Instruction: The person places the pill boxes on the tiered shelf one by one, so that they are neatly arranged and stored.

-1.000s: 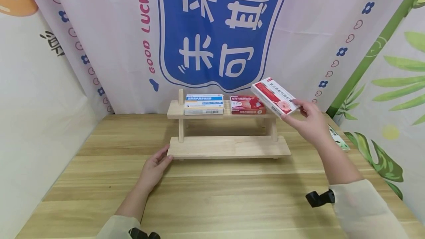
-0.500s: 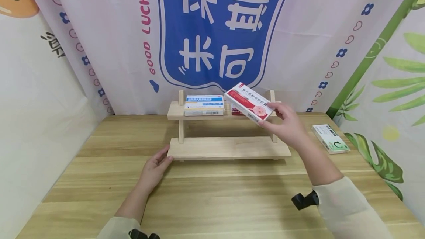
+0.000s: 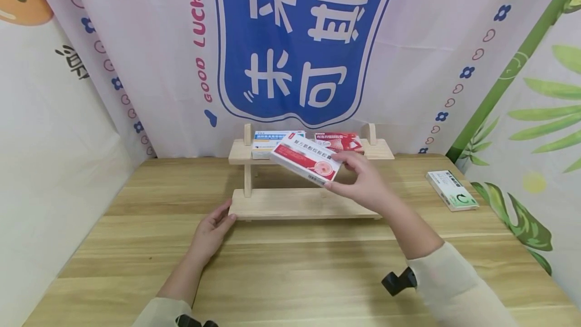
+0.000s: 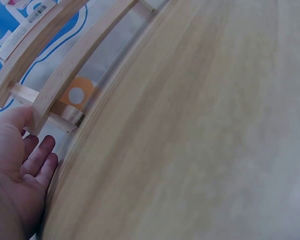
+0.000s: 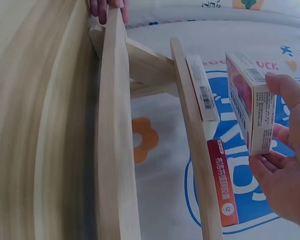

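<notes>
My right hand (image 3: 365, 181) pinches a white and red box (image 3: 306, 159) by its right end, tilted in the air in front of the upper shelf. In the right wrist view this box (image 5: 250, 102) is between thumb and fingers, apart from the shelf boards. My left hand (image 3: 211, 233) touches the left end of the wooden rack's lower board (image 3: 295, 203); in the left wrist view the thumb of the hand (image 4: 20, 165) lies on the board's end (image 4: 65, 75), other fingers loosely bent. On the upper shelf lie a blue and white box (image 3: 268, 150) and a red box (image 3: 347, 141), both partly covered.
A white and green box (image 3: 452, 191) lies on the table (image 3: 290, 276) to the right of the rack. Behind the rack hangs a printed cloth (image 3: 408, 64), with further printed cloths at both sides.
My right hand has carried the white and red box leftward and down across the front of the upper shelf. The green box has come into full view. My left hand has stayed at the rack.
</notes>
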The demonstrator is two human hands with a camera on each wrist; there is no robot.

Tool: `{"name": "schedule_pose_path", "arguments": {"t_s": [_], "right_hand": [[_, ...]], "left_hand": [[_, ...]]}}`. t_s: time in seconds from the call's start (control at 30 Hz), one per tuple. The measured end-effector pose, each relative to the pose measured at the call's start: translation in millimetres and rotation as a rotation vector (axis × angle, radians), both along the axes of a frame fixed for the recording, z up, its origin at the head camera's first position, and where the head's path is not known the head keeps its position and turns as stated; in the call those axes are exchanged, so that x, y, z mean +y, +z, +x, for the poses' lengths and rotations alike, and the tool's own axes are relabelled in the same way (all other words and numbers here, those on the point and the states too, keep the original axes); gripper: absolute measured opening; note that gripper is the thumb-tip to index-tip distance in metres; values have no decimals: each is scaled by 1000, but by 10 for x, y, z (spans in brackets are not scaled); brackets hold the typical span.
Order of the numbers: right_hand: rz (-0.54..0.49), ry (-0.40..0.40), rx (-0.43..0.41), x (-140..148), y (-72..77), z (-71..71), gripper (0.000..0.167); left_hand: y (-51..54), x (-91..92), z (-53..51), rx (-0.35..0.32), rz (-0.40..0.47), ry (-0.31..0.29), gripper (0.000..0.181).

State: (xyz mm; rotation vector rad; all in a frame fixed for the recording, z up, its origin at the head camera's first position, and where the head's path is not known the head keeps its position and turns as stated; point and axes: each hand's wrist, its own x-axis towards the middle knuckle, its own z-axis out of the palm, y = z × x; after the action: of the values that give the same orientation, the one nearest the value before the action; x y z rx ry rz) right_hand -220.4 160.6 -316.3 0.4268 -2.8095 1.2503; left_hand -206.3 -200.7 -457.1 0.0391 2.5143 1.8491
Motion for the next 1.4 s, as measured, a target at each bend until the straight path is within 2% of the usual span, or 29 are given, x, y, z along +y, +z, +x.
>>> {"name": "schedule_pose_path", "arguments": {"t_s": [0.3, 0.43, 0.73, 1.17, 1.4], "right_hand": [[13, 67, -30, -187, -151, 55, 69], [4, 104, -7, -244, -250, 59, 67], [-8, 155, -48, -354, -481, 62, 64], [23, 166, -79, -464, -766, 62, 63], [41, 172, -86, -495, -870, 56, 65]], "left_hand": [[-2, -4, 2, 1, -13, -3, 54], [-8, -5, -6, 5, -7, -7, 53], [-27, 0, -27, 6, -3, 4, 53], [-56, -8, -35, 19, -13, 11, 54], [-56, -5, -29, 29, -14, 10, 53]]}}
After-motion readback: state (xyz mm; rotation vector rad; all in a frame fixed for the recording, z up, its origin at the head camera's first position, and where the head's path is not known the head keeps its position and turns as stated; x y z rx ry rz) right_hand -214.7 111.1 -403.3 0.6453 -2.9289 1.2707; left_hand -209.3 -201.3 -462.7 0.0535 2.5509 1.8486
